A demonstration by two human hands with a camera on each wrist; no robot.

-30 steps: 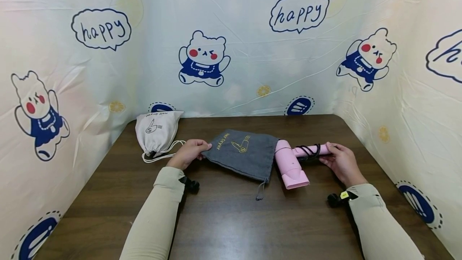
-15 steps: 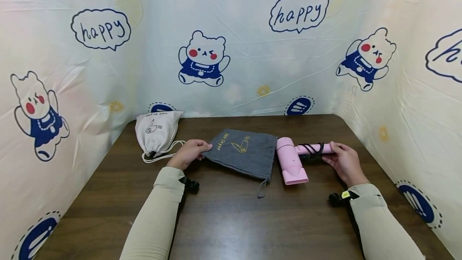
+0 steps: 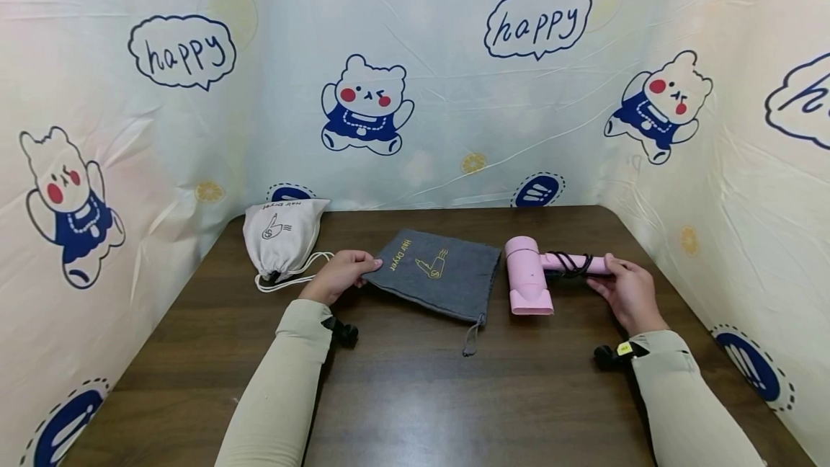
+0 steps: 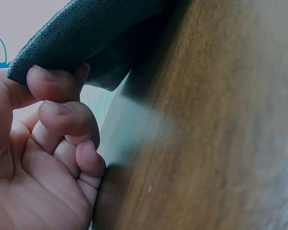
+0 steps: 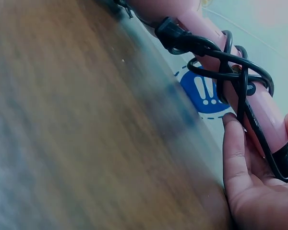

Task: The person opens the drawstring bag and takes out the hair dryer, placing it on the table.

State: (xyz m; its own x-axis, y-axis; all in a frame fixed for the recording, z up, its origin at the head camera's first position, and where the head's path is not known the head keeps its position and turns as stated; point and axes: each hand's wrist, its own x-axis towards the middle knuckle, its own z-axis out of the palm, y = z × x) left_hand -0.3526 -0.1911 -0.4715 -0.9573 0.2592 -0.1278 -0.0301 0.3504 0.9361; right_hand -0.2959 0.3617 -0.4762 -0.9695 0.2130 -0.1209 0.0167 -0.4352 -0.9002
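Observation:
My left hand (image 3: 341, 274) pinches the closed-end corner of a dark grey drawstring pouch (image 3: 454, 287) with a yellow "Hair Dryer" print. In the left wrist view the pouch cloth (image 4: 86, 38) lies between thumb and fingers, lifted above the tabletop. My right hand (image 3: 627, 294) grips the end of the handle of a pink hair dryer (image 3: 528, 279). Its barrel stands just right of the pouch's mouth, with a small gap between them, nozzle toward me. A black cord (image 5: 235, 72) is wound round the handle, its plug (image 5: 173, 36) tucked near the barrel.
A white drawstring bag (image 3: 282, 236), also printed "Hair Dryer", lies at the back left, its white cords (image 3: 285, 283) close to my left hand. The brown wooden table (image 3: 415, 402) is walled by a printed curtain (image 3: 441, 78) at the back and sides.
The hair dryer has moved right, away from the pouch's mouth, and its barrel has turned a little straighter. My left hand keeps its hold on the pouch corner, nearly still.

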